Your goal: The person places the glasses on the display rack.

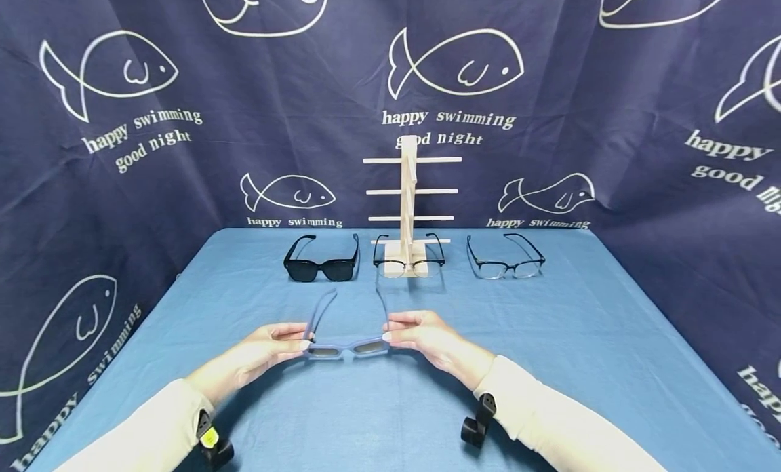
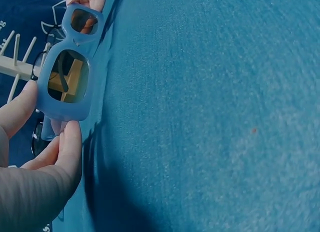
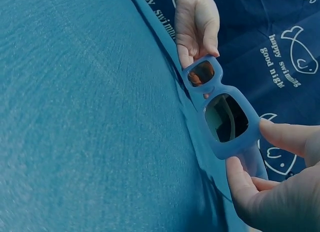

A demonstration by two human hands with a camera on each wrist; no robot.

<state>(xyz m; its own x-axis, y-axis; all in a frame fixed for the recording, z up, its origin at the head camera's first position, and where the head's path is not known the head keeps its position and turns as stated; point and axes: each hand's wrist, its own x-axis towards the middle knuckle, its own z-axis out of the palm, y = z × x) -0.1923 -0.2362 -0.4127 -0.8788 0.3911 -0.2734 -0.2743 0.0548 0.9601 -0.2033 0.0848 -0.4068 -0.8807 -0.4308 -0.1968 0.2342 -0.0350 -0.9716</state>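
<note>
A pair of light-blue-framed sunglasses (image 1: 348,350) with dark lenses is held up above the table, its temples unfolded and pointing away from me. My left hand (image 1: 264,353) pinches the left end of the frame between thumb and fingers. At the right end, my right hand (image 1: 430,340) grips the frame in the same manner. Seen from the left wrist, the sunglasses (image 2: 67,82) show a thick frame with the left hand (image 2: 45,157) at the near corner. In the right wrist view the right hand (image 3: 280,177) pinches the near corner of the sunglasses (image 3: 230,122).
A wooden display rack (image 1: 408,201) with several horizontal pegs stands at the back. Along the rear lie black sunglasses (image 1: 321,270), black half-rim glasses (image 1: 409,264) before the rack's base, and dark-framed clear glasses (image 1: 508,268). Blue cloth covers the table (image 1: 586,363); a navy curtain (image 1: 342,133) surrounds it.
</note>
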